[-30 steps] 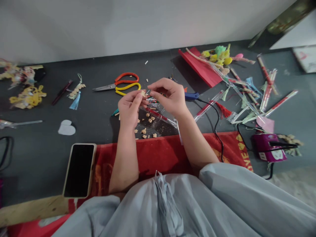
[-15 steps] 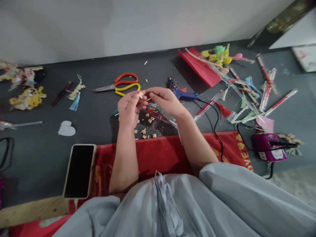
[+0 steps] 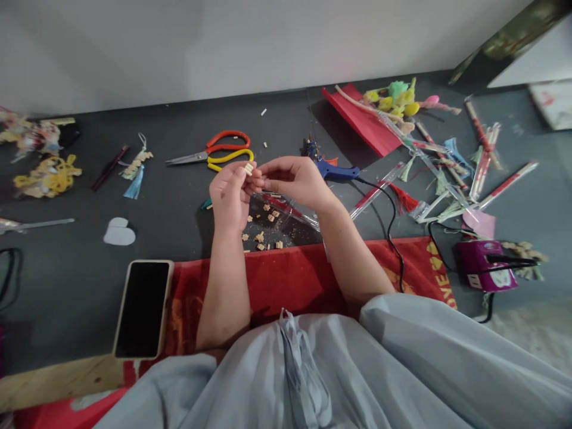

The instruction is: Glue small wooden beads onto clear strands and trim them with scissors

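Observation:
My left hand (image 3: 232, 193) pinches a small tan bead (image 3: 248, 168) between thumb and fingertips, held above the dark table. My right hand (image 3: 295, 179) is closed in a pinch right beside it, fingertips almost touching the bead; what it holds is too thin to make out. Below both hands lie several loose tan beads (image 3: 263, 229) and a clear plastic sleeve (image 3: 290, 210). A blue glue gun (image 3: 333, 170) lies just past my right hand.
Scissors with orange and yellow handles (image 3: 218, 154) lie behind my hands. A phone (image 3: 142, 307) rests front left beside a red cloth (image 3: 286, 274). Red paper (image 3: 361, 122), tassels and wrapped sticks (image 3: 447, 161) crowd the right; a purple device (image 3: 485, 265) with cables sits near them.
My right hand came down and leftwards until its fingertips met my left hand, uncovering the glue gun. My left hand turned the bead slightly upward.

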The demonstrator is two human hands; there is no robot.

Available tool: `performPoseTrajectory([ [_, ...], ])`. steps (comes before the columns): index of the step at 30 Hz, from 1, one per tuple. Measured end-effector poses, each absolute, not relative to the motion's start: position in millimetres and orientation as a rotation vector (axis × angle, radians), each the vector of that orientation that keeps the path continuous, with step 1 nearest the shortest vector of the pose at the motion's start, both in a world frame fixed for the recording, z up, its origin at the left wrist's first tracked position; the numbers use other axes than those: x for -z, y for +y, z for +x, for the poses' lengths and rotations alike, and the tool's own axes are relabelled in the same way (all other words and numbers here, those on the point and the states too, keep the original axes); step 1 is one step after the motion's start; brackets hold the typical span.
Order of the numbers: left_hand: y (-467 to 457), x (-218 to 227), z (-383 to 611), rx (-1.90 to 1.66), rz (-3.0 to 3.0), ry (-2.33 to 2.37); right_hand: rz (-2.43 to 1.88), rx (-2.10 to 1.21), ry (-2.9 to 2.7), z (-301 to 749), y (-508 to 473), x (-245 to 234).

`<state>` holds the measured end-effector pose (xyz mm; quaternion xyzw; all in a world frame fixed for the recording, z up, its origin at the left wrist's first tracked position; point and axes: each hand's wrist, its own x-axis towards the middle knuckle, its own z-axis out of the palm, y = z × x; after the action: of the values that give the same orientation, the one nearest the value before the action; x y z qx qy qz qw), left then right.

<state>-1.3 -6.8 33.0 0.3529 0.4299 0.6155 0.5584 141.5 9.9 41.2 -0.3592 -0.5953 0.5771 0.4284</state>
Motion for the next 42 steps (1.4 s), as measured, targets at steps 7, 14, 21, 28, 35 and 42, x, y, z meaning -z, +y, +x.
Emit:
performPoseTrajectory([
  [7, -6.3, -31.3, -2.2, -1.453, 0.849, 1.008, -0.943, -1.384, -1.487, 138.8, 10.7, -37.3],
  [14, -4.9, -26.0, 0.2, -1.527, 0.945, 1.024, -0.958, -1.371, -1.485, 141.3, 10.0, -42.9],
  [21, -5.4, -19.2, 2.8, -1.541, 1.193, 1.214, -1.011, -1.239, -1.52, 146.7, 12.7, -40.5],
  [28, -9.0, -18.9, 5.6, -1.462, 1.232, 1.233, -1.024, -1.132, -1.542, 152.7, 15.2, -38.9],
  [35, -8.2, -18.4, 5.9, -1.403, 1.276, 1.279, -1.065, -1.034, -1.604, 156.8, 16.6, -36.9],
  [42, -8.2, -20.4, 5.1, -1.387, 1.262, 1.303, -1.08, -0.924, -1.655, 160.4, 16.8, -38.5],
])
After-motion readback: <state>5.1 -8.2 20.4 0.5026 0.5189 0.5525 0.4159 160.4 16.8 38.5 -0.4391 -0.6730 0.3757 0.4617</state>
